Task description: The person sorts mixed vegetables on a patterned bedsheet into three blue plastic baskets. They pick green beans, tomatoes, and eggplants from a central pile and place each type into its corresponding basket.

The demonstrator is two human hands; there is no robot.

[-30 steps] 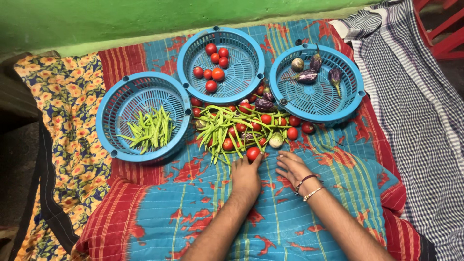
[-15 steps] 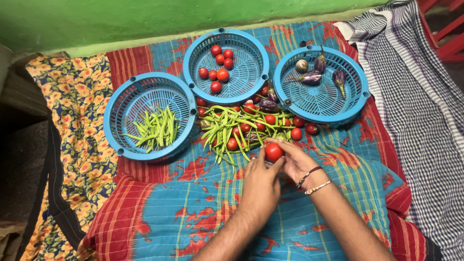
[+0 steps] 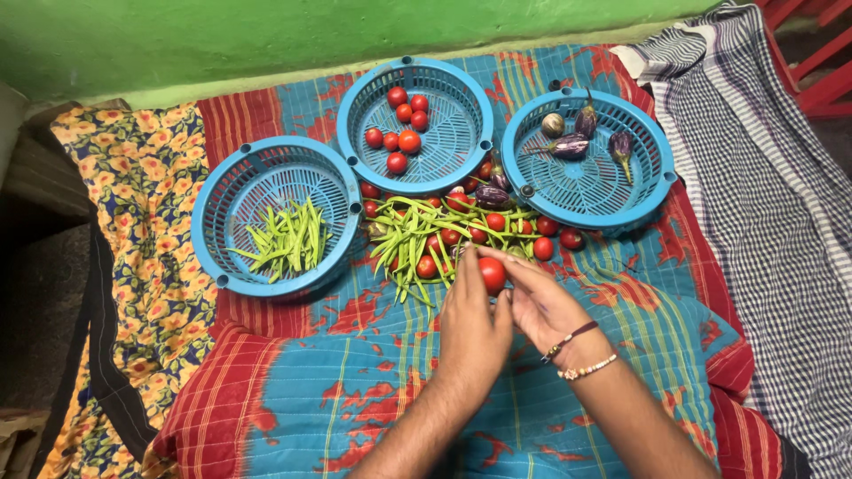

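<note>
A red tomato (image 3: 493,273) is held just above the blue and red cloth (image 3: 355,399), pinched between the fingers of both hands. My left hand (image 3: 470,333) grips it from the left and my right hand (image 3: 543,306), with bracelets at the wrist, from the right. Just beyond lies a mixed pile (image 3: 426,235) of green beans, tomatoes and small purple eggplants. Three round blue baskets stand behind it: the left basket (image 3: 209,231) holds green beans, the middle basket (image 3: 351,115) holds tomatoes, and the right basket (image 3: 661,177) holds eggplants.
A checked grey and white cloth (image 3: 772,231) lies along the right. A yellow floral cloth (image 3: 133,195) covers the left side. A green wall (image 3: 266,35) runs across the back, and red furniture (image 3: 821,80) shows at the top right.
My left hand picked a tomato from the near edge of the pile and drew it back. My right hand came in, and now both hands hold it.
</note>
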